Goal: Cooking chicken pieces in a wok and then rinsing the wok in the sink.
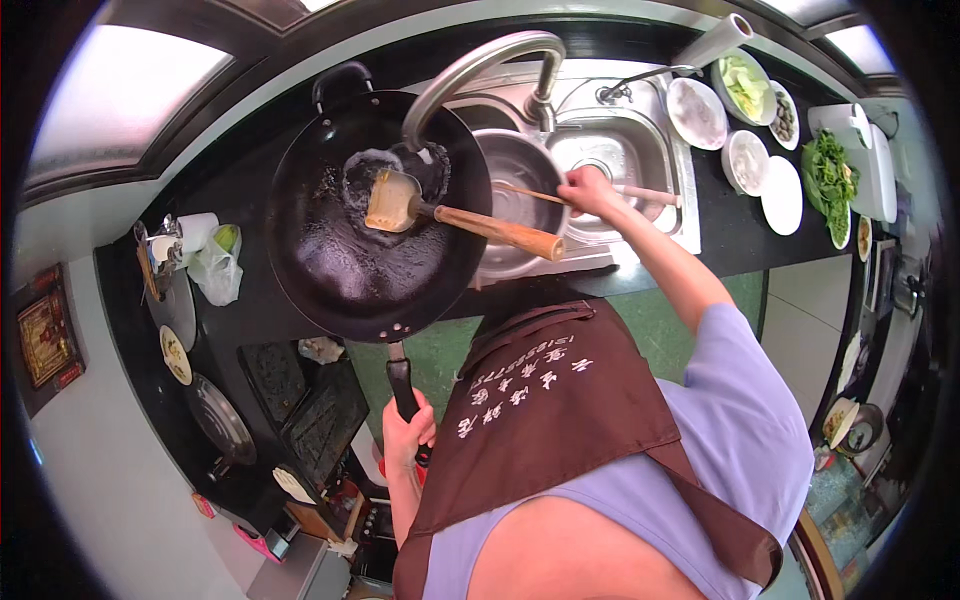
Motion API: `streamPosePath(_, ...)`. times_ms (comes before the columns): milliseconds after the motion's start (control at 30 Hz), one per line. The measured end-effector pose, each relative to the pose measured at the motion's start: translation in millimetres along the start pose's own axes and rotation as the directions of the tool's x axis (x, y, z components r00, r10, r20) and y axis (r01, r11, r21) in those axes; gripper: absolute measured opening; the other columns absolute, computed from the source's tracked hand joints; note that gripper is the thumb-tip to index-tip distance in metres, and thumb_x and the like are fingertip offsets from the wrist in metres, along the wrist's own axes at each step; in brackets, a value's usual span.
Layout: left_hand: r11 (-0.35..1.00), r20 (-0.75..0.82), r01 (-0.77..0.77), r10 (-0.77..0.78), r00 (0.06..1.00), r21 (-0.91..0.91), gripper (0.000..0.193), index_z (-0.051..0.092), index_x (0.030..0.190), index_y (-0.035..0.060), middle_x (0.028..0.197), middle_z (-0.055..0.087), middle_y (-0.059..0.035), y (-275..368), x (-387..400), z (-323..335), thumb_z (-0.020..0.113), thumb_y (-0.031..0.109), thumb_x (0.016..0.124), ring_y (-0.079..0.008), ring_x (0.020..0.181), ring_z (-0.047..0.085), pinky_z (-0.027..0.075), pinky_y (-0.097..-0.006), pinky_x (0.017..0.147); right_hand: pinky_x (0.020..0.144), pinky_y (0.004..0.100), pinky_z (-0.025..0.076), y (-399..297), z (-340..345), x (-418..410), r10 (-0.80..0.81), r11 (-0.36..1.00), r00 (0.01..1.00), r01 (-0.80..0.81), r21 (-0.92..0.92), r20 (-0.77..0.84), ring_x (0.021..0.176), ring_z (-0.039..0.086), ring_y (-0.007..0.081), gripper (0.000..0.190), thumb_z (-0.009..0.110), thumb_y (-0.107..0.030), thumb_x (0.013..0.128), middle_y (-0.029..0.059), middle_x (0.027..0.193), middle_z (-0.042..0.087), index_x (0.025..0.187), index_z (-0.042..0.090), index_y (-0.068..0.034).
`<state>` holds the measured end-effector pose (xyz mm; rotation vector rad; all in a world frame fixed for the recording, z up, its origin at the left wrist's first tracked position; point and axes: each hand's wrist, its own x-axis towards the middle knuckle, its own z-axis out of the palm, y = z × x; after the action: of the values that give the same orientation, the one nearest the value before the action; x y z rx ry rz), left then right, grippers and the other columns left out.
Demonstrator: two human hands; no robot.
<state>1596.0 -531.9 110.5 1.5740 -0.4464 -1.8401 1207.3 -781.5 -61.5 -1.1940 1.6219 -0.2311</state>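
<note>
My left hand (409, 429) is closed around the black handle (402, 384) of a large dark wok (330, 277). Under the arched tap (487, 64), shallow water lies in the wok's bottom. A wide spatula (394, 201) rests in the wok, its wooden handle (495, 231) reaching past the rim. My right hand (591, 191) grips a thin wooden stick (529, 192) at the rim of a metal basin (517, 146); whether it also holds the rim, I cannot tell. A pale rod (651, 196) shows beyond that hand over the sink (637, 150).
Right of the sink stand a bowl of leafy vegetables (742, 86), a white bowl (746, 161), a white plate (781, 196) and green herbs (831, 176). On the left are a plastic bag (217, 266), a pan lid (223, 420) and a gas hob (319, 412).
</note>
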Motion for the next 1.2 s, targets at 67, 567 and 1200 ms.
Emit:
streamPosePath(67, 1.0, -0.005, 0.003, -0.004, 1.0, -0.007, 0.019, 0.048, 0.091, 0.0047, 0.06, 0.046, 0.0004, 0, 0, 10, 0.066, 0.006, 0.085, -0.0069, 0.042, 0.04, 0.037, -0.0229, 0.039, 0.056, 0.0297, 0.054, 28, -34, -28, 0.03, 0.997, 1.0, -0.03, 0.073, 0.01, 0.056, 0.065, 0.0146, 0.023, 0.061, -0.017, 0.082, 0.009, 0.07, 0.067, 0.091, 0.07, 0.002)
streamPosePath(567, 0.996, 0.021, -0.073, 0.073, 0.997, -0.042, 0.015, 0.047, 0.092, 0.0063, 0.059, 0.041, 0.0025, -63, 41, 73, 0.062, 0.008, 0.089, -0.0058, 0.042, 0.037, 0.036, -0.0227, 0.038, 0.051, 0.0293, 0.054, 182, -103, -16, 0.269, 0.945, 0.918, -0.193, 0.263, -0.293, 0.055, 0.068, 0.0198, 0.022, 0.061, -0.016, 0.081, 0.0125, 0.067, 0.067, 0.078, 0.065, 0.005)
streamPosePath(1200, 0.997, -0.029, -0.061, 0.06, 0.998, -0.049, 0.017, 0.048, 0.09, 0.007, 0.06, 0.041, 0.0036, -118, 128, 62, 0.064, 0.009, 0.089, -0.0066, 0.046, 0.041, 0.038, -0.0242, 0.042, 0.077, 0.0435, 0.048, 172, -122, 8, -0.418, 0.298, 0.904, 0.048, -0.953, -0.085, 0.101, 0.055, 0.0284, 0.021, 0.052, -0.018, 0.086, 0.0135, 0.102, 0.058, 0.086, 0.066, -0.004)
